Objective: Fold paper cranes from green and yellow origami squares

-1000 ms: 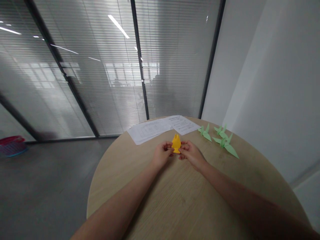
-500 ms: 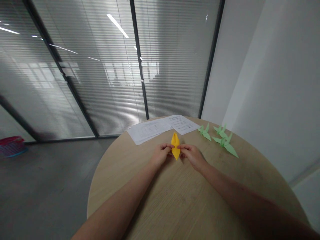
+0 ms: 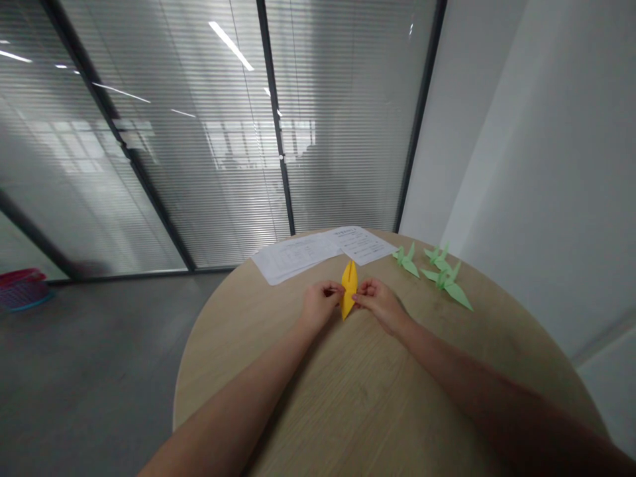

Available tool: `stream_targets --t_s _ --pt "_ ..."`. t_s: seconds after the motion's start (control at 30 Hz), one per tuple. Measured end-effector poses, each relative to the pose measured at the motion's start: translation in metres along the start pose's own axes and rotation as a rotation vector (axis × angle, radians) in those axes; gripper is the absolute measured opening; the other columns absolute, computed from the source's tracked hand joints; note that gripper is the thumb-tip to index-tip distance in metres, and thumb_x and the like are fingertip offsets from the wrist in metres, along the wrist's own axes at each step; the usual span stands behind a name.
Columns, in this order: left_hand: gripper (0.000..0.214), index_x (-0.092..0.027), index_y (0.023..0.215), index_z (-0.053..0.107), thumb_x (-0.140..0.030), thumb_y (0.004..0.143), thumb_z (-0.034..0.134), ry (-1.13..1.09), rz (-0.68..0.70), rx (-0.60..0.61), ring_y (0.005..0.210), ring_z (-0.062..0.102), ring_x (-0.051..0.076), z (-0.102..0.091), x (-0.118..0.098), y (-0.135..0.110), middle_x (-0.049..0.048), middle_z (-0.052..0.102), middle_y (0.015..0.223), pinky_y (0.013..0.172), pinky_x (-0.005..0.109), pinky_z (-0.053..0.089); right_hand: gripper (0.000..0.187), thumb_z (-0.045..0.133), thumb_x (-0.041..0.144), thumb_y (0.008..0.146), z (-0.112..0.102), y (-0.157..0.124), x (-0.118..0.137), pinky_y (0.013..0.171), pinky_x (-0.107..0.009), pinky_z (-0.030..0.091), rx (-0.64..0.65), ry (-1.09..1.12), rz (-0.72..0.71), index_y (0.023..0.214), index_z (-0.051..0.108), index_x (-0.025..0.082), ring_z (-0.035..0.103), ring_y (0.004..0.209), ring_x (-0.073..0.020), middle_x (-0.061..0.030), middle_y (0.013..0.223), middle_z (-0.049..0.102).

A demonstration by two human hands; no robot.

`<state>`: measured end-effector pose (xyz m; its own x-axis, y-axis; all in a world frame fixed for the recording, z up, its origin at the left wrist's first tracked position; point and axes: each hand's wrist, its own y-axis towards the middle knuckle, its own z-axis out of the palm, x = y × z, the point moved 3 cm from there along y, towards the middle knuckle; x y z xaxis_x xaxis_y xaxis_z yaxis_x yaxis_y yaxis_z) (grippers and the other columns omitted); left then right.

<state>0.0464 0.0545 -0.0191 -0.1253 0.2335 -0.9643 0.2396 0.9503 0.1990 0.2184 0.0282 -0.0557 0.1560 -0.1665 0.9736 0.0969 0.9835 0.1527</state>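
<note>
Between my two hands is a folded piece of yellow origami paper (image 3: 350, 281), a narrow diamond with a slit down its upper half. My left hand (image 3: 320, 306) pinches its left edge between thumb and fingers. On the opposite edge, my right hand (image 3: 381, 303) grips it the same way, thumb on the near face. The paper stands slightly tilted, its lower point close to the tabletop. Fingertips behind the paper are partly hidden.
Three light green paper cranes, one of them the nearest crane (image 3: 450, 285), sit right of my hands on the round wooden table (image 3: 348, 397). Printed sheets (image 3: 298, 255) lie at the far edge. A red and blue basket (image 3: 24, 289) stands on the floor at left.
The yellow paper has turned a little, its top leaning right and its lower point shifting left. My right hand's fingers have curled in more. Both hands still hold it.
</note>
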Motion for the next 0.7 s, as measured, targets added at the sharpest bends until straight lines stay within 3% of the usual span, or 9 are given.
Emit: stream_targets --t_s 0.17,0.27,0.43,0.6,0.7 --pt "0.013 -0.019 0.079 0.079 -0.009 0.077 0.071 0.25 0.183 -0.039 0.078 0.068 0.02 0.001 -0.011 -0.008 0.0068 0.076 0.085 0.08 0.033 0.055 0.046 0.087 0.027 0.064 0.002 -0.002 0.005 0.075 -0.031 0.056 0.053 0.061 0.013 0.105 0.067 0.023 0.071 0.08 -0.0183 -0.0009 0.088 0.076" --pt "0.017 -0.019 0.093 0.08 -0.013 0.085 0.066 0.293 0.231 0.023 0.081 0.072 0.021 0.006 -0.016 -0.013 0.0088 0.08 0.094 0.081 0.034 0.056 0.041 0.087 0.031 0.066 0.003 -0.004 0.007 0.077 -0.031 0.056 0.077 0.052 0.02 0.104 0.075 0.022 0.071 0.085 -0.0186 -0.0045 0.097 0.078" --pt "0.024 -0.017 0.102 0.079 -0.026 0.096 0.058 0.138 0.186 0.113 0.087 0.074 0.023 0.009 -0.018 -0.013 0.0101 0.081 0.097 0.08 0.034 0.057 0.03 0.083 0.04 0.071 0.001 -0.004 0.005 0.07 -0.031 0.054 0.034 0.039 -0.003 0.096 0.08 0.024 0.069 0.082 -0.0191 -0.0055 0.099 0.079" --pt "0.021 -0.014 0.101 0.077 -0.028 0.085 0.075 -0.084 0.09 0.205 0.083 0.074 0.02 0.013 -0.01 -0.008 0.0106 0.08 0.096 0.074 0.029 0.057 0.023 0.08 0.039 0.072 -0.001 -0.003 0.004 0.056 -0.028 0.048 -0.015 -0.093 -0.058 0.091 0.079 0.026 0.059 0.06 -0.0147 -0.0012 0.079 0.073" --pt "0.021 -0.014 0.1 0.075 -0.029 0.085 0.075 -0.17 0.002 0.224 0.077 0.074 0.019 0.013 -0.005 -0.006 0.0102 0.079 0.092 0.07 0.029 0.058 0.022 0.081 0.036 0.07 0.001 -0.004 0.006 0.055 -0.027 0.049 -0.036 -0.113 -0.119 0.087 0.072 0.025 0.06 0.063 -0.0148 0.0 0.077 0.069"
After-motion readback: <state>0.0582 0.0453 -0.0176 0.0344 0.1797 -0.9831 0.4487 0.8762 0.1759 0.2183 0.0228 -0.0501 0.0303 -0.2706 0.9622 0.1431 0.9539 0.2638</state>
